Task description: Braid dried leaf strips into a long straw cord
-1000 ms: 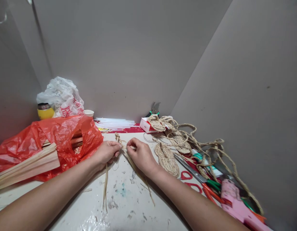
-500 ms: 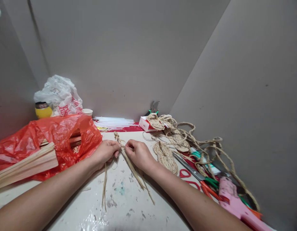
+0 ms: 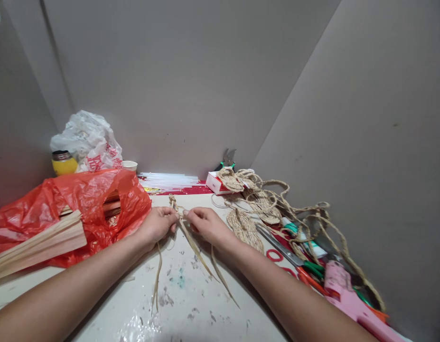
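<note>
Between my hands lies a short braid [image 3: 173,201] of dry straw-coloured fibre, its knotted end pointing away from me. My left hand [image 3: 162,223] pinches a strand at the braid's left side, and that strand's tail [image 3: 158,280] hangs toward me. Thumb and fingers of my right hand [image 3: 205,222] are closed on another strand at the right, whose loose tail [image 3: 221,275] trails below the palm. A middle strand [image 3: 194,247] runs down the white tabletop between both hands. The fingertips partly hide where the strands cross.
A red plastic bag [image 3: 98,190] with flat dry leaf strips [image 3: 56,237] lies left. Clear glue sticks [image 3: 168,181] lie at the back. Coiled braided rope [image 3: 244,230], scissors [image 3: 287,251], a pink glue gun [image 3: 348,294] and pruning shears [image 3: 229,157] are on the right.
My right hand has shifted slightly, with its fingers nearer the braid. The right strand's tail has swung outward to the right, and the left tail has moved a little.
</note>
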`<state>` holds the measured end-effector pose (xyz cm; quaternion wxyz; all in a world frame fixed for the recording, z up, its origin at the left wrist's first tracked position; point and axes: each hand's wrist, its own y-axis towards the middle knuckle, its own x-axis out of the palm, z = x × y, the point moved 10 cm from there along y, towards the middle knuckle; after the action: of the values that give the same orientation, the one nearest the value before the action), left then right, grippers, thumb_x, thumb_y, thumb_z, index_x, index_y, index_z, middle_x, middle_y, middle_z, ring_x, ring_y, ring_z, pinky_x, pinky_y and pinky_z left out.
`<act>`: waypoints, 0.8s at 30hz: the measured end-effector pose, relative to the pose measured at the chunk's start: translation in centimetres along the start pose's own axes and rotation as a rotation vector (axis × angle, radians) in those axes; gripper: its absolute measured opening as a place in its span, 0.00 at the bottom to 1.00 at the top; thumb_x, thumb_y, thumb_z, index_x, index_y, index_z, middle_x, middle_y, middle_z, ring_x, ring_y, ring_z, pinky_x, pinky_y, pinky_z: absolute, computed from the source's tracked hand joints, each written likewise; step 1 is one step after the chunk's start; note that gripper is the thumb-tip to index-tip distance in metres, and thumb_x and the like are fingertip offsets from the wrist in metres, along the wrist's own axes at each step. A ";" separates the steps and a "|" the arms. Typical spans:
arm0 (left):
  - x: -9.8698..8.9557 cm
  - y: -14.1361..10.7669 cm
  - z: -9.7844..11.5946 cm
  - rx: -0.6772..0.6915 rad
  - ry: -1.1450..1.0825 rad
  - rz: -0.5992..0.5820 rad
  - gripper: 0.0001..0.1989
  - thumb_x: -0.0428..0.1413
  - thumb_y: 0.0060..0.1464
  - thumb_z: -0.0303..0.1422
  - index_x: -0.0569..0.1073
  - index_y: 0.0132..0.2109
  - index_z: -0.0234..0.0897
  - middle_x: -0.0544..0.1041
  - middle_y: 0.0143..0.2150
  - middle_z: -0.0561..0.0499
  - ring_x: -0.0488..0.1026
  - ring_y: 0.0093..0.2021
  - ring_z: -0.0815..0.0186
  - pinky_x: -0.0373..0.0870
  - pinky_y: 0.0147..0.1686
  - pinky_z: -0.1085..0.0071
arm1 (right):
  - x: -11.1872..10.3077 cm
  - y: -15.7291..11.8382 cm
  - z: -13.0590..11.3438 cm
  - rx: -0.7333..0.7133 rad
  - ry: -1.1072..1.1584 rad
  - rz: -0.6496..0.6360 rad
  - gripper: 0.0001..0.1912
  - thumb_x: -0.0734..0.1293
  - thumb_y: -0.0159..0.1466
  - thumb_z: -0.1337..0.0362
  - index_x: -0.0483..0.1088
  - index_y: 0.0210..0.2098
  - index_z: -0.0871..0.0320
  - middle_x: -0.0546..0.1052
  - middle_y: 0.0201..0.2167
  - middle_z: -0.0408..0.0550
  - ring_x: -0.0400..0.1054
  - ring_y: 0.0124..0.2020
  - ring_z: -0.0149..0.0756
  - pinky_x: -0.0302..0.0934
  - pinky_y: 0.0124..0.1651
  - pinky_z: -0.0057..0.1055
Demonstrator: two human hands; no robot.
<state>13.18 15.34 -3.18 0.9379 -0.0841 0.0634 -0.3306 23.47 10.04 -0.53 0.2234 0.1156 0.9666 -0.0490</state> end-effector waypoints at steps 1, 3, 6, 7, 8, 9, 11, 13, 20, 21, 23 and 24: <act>0.0 0.0 0.0 0.002 0.000 0.007 0.13 0.56 0.48 0.38 0.65 0.24 0.36 0.62 0.13 0.60 0.47 0.11 0.79 0.39 0.13 0.77 | 0.2 -0.1 0.4 0.040 0.042 -0.052 0.16 0.58 0.62 0.55 0.64 0.23 0.59 0.60 0.15 0.37 0.50 0.15 0.25 0.45 0.17 0.23; -0.1 0.0 0.0 0.002 0.002 0.023 0.10 0.55 0.48 0.37 0.66 0.25 0.35 0.63 0.14 0.60 0.48 0.11 0.79 0.40 0.14 0.77 | 0.8 -0.5 0.9 0.108 0.122 -0.163 0.15 0.57 0.61 0.57 0.65 0.24 0.59 0.60 0.15 0.36 0.47 0.12 0.24 0.43 0.14 0.23; -0.2 0.0 0.0 0.003 0.002 0.043 0.08 0.54 0.49 0.34 0.67 0.26 0.35 0.63 0.14 0.60 0.48 0.10 0.79 0.41 0.14 0.77 | 1.8 -1.0 1.3 0.171 0.232 -0.281 0.10 0.59 0.59 0.61 0.65 0.25 0.59 0.60 0.13 0.36 0.46 0.10 0.23 0.42 0.12 0.22; -0.1 0.0 0.1 0.005 -0.003 0.047 0.08 0.54 0.49 0.33 0.67 0.26 0.35 0.64 0.14 0.60 0.48 0.11 0.79 0.41 0.14 0.78 | 2.0 -1.0 1.2 0.179 0.266 -0.291 0.10 0.59 0.59 0.62 0.65 0.24 0.59 0.60 0.13 0.35 0.45 0.10 0.22 0.42 0.12 0.22; 0.0 -0.1 0.1 0.006 -0.011 0.045 0.07 0.54 0.49 0.33 0.68 0.26 0.34 0.66 0.15 0.59 0.49 0.11 0.79 0.42 0.14 0.78 | 2.2 -1.1 1.1 0.181 0.297 -0.287 0.10 0.59 0.59 0.63 0.64 0.23 0.59 0.60 0.12 0.35 0.45 0.10 0.22 0.41 0.12 0.21; 0.1 -0.1 0.2 0.007 -0.022 0.037 0.07 0.54 0.49 0.32 0.68 0.26 0.34 0.68 0.16 0.58 0.50 0.11 0.79 0.43 0.15 0.78 | 2.4 -1.0 1.0 0.181 0.324 -0.273 0.10 0.58 0.59 0.64 0.64 0.23 0.59 0.60 0.12 0.35 0.45 0.09 0.21 0.41 0.12 0.21; 0.4 -0.2 0.3 0.004 -0.037 0.014 0.08 0.54 0.49 0.32 0.69 0.26 0.33 0.71 0.18 0.55 0.52 0.12 0.79 0.45 0.15 0.77 | 2.7 -1.0 0.7 0.179 0.364 -0.236 0.10 0.58 0.59 0.65 0.64 0.23 0.59 0.61 0.12 0.35 0.47 0.09 0.21 0.41 0.12 0.20; 0.6 -0.3 0.4 0.003 -0.038 -0.003 0.07 0.53 0.49 0.30 0.70 0.26 0.32 0.71 0.19 0.55 0.52 0.12 0.79 0.45 0.16 0.77 | 3.1 -1.1 0.5 0.188 0.378 -0.206 0.10 0.57 0.59 0.66 0.65 0.23 0.60 0.64 0.12 0.36 0.51 0.08 0.21 0.42 0.11 0.20; 0.8 -0.3 0.6 0.017 -0.018 -0.067 0.09 0.52 0.48 0.32 0.68 0.24 0.34 0.65 0.16 0.58 0.48 0.12 0.79 0.40 0.14 0.76 | 3.5 -1.5 0.9 0.218 0.289 -0.101 0.12 0.57 0.59 0.68 0.63 0.20 0.60 0.69 0.12 0.40 0.60 0.09 0.23 0.45 0.10 0.17; 1.0 -0.4 0.5 0.009 -0.028 -0.086 0.09 0.52 0.48 0.33 0.67 0.24 0.34 0.64 0.15 0.58 0.48 0.12 0.78 0.39 0.14 0.76 | 3.5 -1.5 1.1 0.215 0.267 -0.083 0.13 0.57 0.60 0.67 0.62 0.20 0.60 0.69 0.11 0.40 0.61 0.09 0.24 0.46 0.10 0.17; 1.3 -0.4 0.5 -0.006 -0.068 -0.116 0.10 0.51 0.48 0.34 0.64 0.22 0.36 0.61 0.14 0.59 0.47 0.12 0.78 0.38 0.14 0.75 | 3.4 -1.3 1.6 0.189 0.217 -0.045 0.13 0.58 0.60 0.65 0.62 0.20 0.59 0.68 0.11 0.39 0.61 0.09 0.24 0.50 0.12 0.18; 1.4 -0.5 0.6 -0.008 -0.092 -0.120 0.11 0.51 0.48 0.34 0.62 0.21 0.36 0.59 0.13 0.59 0.46 0.12 0.78 0.38 0.14 0.75 | 3.4 -1.2 1.7 0.166 0.189 -0.027 0.14 0.59 0.60 0.64 0.62 0.19 0.59 0.69 0.12 0.39 0.61 0.10 0.24 0.51 0.13 0.19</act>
<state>14.05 14.19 -2.62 0.9179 -0.1067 0.0164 -0.3819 20.95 9.32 -3.51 0.1204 0.1249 0.9774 -0.1208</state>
